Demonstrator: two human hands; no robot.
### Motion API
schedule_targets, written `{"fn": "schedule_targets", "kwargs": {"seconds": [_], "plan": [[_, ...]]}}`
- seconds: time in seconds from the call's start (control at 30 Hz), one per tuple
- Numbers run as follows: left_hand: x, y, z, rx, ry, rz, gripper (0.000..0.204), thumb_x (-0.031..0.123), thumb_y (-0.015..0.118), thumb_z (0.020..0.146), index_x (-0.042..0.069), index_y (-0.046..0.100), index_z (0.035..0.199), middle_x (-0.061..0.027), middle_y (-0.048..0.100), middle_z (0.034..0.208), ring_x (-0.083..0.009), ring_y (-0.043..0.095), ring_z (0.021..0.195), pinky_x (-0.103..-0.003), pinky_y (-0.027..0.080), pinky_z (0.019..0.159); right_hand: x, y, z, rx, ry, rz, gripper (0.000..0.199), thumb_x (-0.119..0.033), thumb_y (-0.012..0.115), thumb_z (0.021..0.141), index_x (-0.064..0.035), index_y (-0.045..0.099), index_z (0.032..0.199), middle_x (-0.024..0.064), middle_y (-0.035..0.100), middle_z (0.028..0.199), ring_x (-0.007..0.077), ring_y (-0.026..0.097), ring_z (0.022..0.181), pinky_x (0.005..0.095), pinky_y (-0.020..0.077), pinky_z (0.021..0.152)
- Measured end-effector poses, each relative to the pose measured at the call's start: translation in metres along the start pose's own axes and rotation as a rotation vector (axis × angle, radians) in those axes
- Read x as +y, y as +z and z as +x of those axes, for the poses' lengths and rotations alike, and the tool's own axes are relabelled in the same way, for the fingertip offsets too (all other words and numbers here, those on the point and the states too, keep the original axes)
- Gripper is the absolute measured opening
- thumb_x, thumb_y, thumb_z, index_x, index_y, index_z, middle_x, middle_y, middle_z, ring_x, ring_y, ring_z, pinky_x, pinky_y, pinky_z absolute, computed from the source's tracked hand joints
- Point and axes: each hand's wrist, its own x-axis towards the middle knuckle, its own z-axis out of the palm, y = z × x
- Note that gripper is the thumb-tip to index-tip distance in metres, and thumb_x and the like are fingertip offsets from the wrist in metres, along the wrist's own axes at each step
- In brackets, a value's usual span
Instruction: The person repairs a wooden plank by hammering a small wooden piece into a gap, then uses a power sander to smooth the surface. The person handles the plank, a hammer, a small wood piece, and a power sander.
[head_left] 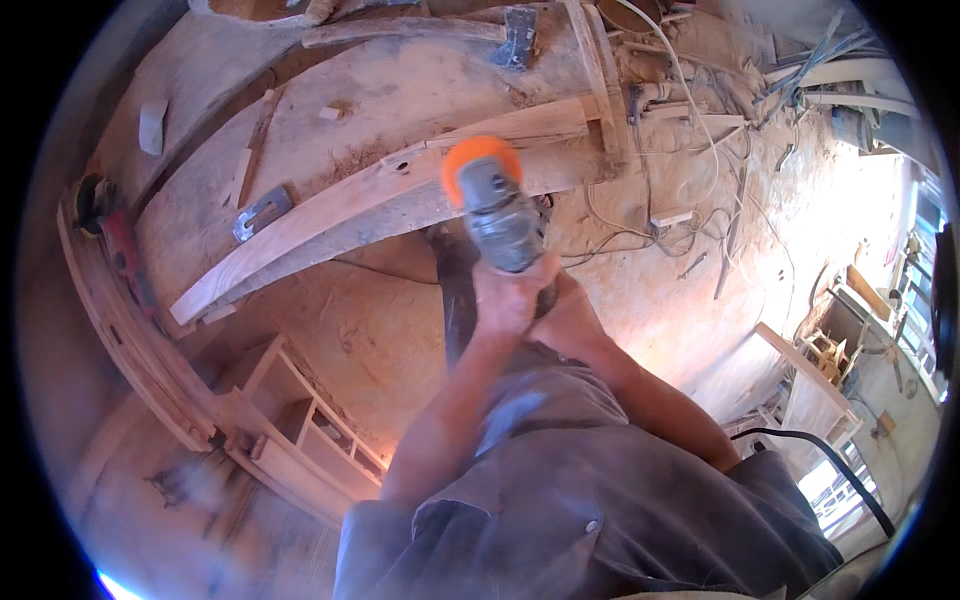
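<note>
An angle grinder [503, 225] with a grey, tape-like wrap on its body is held up in front of me. Its round orange disc [482, 160] lies over the edge of a long curved wooden board [345, 208]; whether they touch, I cannot tell. My left hand [507, 298] is closed around the grinder's body. Close behind it, my right hand [574, 318] is wrapped about the rear end, partly hidden by the left. The curved board rests on a dusty workbench [330, 65], its pale end toward the left.
An axe-like tool [515, 40] with a wooden handle lies at the far side. A metal hand plane [263, 213] sits left of the board. Further left is a red power tool [125, 255] on long timbers. Cables [690, 240] trail across the floor; a wooden frame [320, 415] stands lower left.
</note>
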Motion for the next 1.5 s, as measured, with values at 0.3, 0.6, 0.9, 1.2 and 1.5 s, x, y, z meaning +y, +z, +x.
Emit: {"fn": "schedule_targets", "kwargs": {"seconds": [0.3,0.6,0.9,1.2,1.5], "plan": [[0.024,-0.018,0.011,0.012,0.014,-0.174,0.024,0.016,0.082,0.077,0.003,0.070,0.092,0.0000,0.068,0.087,-0.0110,0.061,0.075,-0.031,0.052,0.072,-0.024,0.011,0.022,-0.106,-0.113,0.014,0.055,-0.007,0.083,0.059,0.0012,0.062,0.109,0.0106,0.073,0.099,0.0215,0.070,0.092,0.0347,0.0549,0.084],[0.030,-0.018,0.010,0.069,0.065,-0.054,0.015,0.013,0.077,0.078,0.002,0.072,0.086,-0.0030,0.070,0.081,-0.0133,0.064,0.072,-0.030,0.052,0.069,-0.027,0.009,0.014,-0.092,-0.058,0.013,0.061,-0.009,0.087,0.058,0.0011,0.063,0.113,0.0096,0.072,0.101,0.0181,0.069,0.096,0.0346,0.0552,0.086],[0.019,-0.002,0.007,0.000,0.082,-0.049,0.028,0.022,0.080,0.075,0.002,0.068,0.090,-0.0050,0.069,0.085,-0.0136,0.062,0.075,-0.033,0.053,0.073,-0.038,0.004,0.001,-0.057,-0.050,0.010,0.052,-0.007,0.087,0.057,0.0011,0.066,0.103,0.0078,0.072,0.090,0.0187,0.070,0.086,0.0335,0.0563,0.077],[0.018,-0.022,0.014,0.000,-0.010,-0.137,0.034,0.018,0.082,0.078,0.001,0.072,0.106,-0.0020,0.072,0.097,-0.0119,0.065,0.085,-0.030,0.054,0.080,-0.032,0.014,0.013,-0.080,-0.062,-0.018,0.060,-0.006,0.085,0.058,0.0018,0.062,0.112,0.0094,0.071,0.097,0.0191,0.069,0.092,0.0334,0.0557,0.081],[0.021,0.002,0.014,-0.077,0.033,-0.022,0.034,0.016,0.080,0.080,0.001,0.072,0.110,-0.0015,0.071,0.097,-0.0110,0.064,0.087,-0.029,0.053,0.082,-0.016,-0.010,0.012,-0.053,-0.040,0.019,0.064,-0.007,0.085,0.059,0.0013,0.059,0.117,0.0103,0.070,0.104,0.0199,0.068,0.099,0.0344,0.0541,0.088]]}}
